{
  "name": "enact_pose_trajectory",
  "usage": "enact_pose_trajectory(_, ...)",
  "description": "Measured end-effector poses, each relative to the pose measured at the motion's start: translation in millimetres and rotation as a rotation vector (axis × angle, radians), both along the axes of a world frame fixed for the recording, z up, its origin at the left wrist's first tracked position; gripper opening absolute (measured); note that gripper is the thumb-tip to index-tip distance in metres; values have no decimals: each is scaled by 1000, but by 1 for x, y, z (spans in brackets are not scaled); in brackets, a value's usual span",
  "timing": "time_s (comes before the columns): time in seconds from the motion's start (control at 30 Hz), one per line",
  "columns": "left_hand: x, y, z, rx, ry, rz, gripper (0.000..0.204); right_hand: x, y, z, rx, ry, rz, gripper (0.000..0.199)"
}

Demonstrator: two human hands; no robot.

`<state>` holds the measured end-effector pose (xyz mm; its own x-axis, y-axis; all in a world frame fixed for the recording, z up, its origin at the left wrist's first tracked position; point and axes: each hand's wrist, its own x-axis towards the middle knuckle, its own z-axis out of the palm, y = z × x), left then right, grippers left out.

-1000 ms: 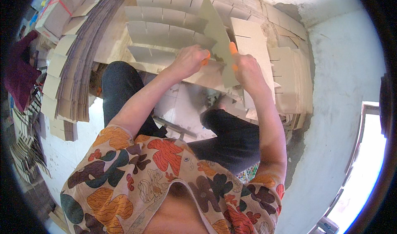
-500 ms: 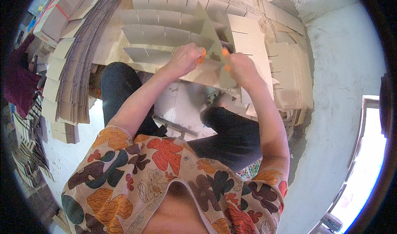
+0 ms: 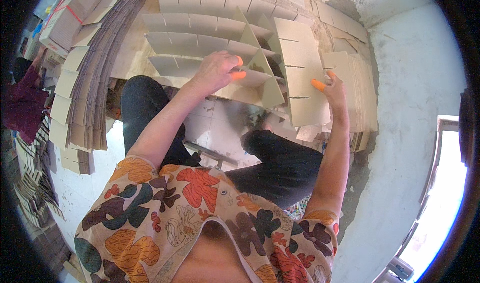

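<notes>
Several long slotted cardboard strips [image 3: 197,42] stand on edge in rows on the work surface. A slotted cross strip [image 3: 257,53] sits across their right ends. My left hand [image 3: 216,73], with orange covers on thumb and forefinger, hovers by the nearest strips, its fingers apart and nothing visibly held. At the right, my right hand [image 3: 334,89] is at the edge of a flat slotted cardboard sheet [image 3: 300,65]. Its orange-covered thumb lies over the sheet's edge, apart from the forefinger; the other fingers are partly hidden.
Stacked slotted cardboard [image 3: 80,90] stands at the left, below a taped carton [image 3: 70,18]. More stacked cardboard [image 3: 352,90] lies right, near the wall [image 3: 410,83]. Another row of cardboard [image 3: 225,0] fills the back. A person in dark red [image 3: 25,103] is at the far left.
My right hand has left the cross strip and moved right to the flat sheet. The fingers of my left hand have spread from a pinch. The cross strip now stands lower among the rows.
</notes>
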<state>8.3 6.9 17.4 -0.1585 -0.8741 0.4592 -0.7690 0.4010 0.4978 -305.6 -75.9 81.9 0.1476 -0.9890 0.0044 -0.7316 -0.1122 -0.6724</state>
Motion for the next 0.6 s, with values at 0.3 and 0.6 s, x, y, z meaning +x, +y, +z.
enact_pose_trajectory(0.3, 4, 1, -5, -20, -26, 11, 26, -42, -36, -31, 311, -354, -93, 27)
enact_pose_trajectory(0.6, 28, 10, 4, -70, -3, 59, 31, -66, -33, 22, -32, -758, -253, 49)
